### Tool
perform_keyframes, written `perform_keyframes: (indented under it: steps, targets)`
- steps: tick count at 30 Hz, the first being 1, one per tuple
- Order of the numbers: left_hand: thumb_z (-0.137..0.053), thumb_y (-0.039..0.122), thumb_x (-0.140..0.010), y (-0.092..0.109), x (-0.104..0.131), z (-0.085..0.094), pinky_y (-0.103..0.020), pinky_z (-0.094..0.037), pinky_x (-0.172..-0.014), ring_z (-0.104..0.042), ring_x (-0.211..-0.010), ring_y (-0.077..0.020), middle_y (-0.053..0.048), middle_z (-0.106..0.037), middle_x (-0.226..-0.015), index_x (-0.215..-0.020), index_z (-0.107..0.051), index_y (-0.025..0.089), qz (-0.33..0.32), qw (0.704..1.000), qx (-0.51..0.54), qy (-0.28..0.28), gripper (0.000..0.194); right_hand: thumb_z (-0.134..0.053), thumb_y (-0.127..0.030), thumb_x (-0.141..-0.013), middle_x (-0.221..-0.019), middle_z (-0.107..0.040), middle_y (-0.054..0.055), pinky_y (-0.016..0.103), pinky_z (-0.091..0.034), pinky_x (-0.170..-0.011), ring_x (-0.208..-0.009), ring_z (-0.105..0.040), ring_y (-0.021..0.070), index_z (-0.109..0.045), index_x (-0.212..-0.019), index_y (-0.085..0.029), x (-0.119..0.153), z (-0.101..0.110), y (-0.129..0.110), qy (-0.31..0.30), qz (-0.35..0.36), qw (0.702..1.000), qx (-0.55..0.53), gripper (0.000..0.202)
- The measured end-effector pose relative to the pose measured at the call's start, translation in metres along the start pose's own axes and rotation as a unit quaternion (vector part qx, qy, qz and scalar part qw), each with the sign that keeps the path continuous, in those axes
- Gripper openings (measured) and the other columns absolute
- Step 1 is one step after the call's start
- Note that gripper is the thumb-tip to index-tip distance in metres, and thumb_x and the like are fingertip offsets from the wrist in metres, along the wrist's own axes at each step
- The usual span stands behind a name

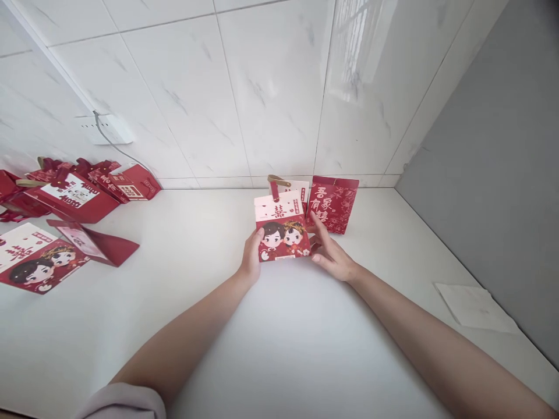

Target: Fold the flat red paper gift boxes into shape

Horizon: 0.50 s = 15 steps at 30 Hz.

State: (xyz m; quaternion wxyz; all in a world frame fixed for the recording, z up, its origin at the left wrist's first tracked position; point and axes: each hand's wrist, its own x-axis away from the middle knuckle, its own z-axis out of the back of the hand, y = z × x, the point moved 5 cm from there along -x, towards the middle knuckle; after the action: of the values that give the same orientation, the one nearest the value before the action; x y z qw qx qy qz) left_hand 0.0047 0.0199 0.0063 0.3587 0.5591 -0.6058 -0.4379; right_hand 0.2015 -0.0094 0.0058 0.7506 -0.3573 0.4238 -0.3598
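Note:
A red and white gift box [283, 228] with a cartoon couple printed on its front is upright before me. My left hand [252, 253] grips its left side, thumb on the front. At the right side is my right hand [331, 251], its fingers spread; whether they touch the box I cannot tell. Directly behind stands a white-topped gift box [301, 189], mostly hidden, with a tan strap showing above. Just right of it a red gift box [335, 203] with white characters and flower print stands near the wall.
Several red gift boxes [78, 195] with ribbons crowd the left by the wall. Nearer lie a cartoon-couple box [39, 262] and a folded red card piece [102, 241]. A white sheet [476, 307] rests at right. A cable [116, 149] runs from the wall socket [105, 129].

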Motion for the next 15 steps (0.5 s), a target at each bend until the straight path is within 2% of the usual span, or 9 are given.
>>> perform_keyframes:
  steps: [3,7,11,15]
  targets:
    - [-0.056,0.057,-0.087,-0.001,-0.004,0.006,-0.037,-0.051,-0.099,-0.063,-0.116,-0.0275,-0.007,-0.067,-0.127,-0.114,-0.067,0.019,0.004,0.998,0.036,0.045,0.048,-0.066,-0.055,-0.082,-0.146,-0.046,0.011,0.041,-0.054,-0.082,-0.093,-0.063,0.0245,0.007,-0.155,-0.033,0.0,-0.003,-0.001,-0.014,-0.02,0.998,0.061,0.106]
    - [-0.051,0.064,-0.088,-0.005,-0.004,0.005,-0.039,-0.052,-0.098,-0.065,-0.114,-0.0278,-0.008,-0.067,-0.127,-0.119,-0.066,0.02,0.027,0.999,0.027,0.03,0.057,-0.064,-0.041,-0.086,-0.134,-0.057,0.009,0.038,-0.056,-0.076,-0.086,-0.064,0.0213,-0.007,-0.156,-0.033,0.001,-0.002,0.001,0.005,-0.031,0.991,0.127,0.091]
    - [-0.048,0.066,-0.088,-0.007,-0.004,0.003,-0.041,-0.051,-0.099,-0.066,-0.111,-0.028,-0.009,-0.07,-0.121,-0.126,-0.063,0.02,0.026,1.0,0.009,0.01,0.062,-0.064,-0.035,-0.086,-0.127,-0.06,0.009,0.036,-0.058,-0.068,-0.078,-0.062,0.0185,-0.024,-0.151,-0.031,0.004,0.006,-0.004,0.099,0.056,0.98,0.164,0.076]
    - [-0.053,0.063,-0.087,-0.007,-0.006,0.003,-0.041,-0.053,-0.094,-0.067,-0.106,-0.0276,-0.011,-0.07,-0.119,-0.132,-0.059,0.019,0.02,1.0,-0.02,-0.013,0.063,-0.062,-0.026,-0.089,-0.122,-0.057,0.012,0.034,-0.058,-0.068,-0.086,-0.063,0.0199,-0.041,-0.141,-0.029,0.011,0.008,-0.022,0.195,0.185,0.933,0.237,0.057]
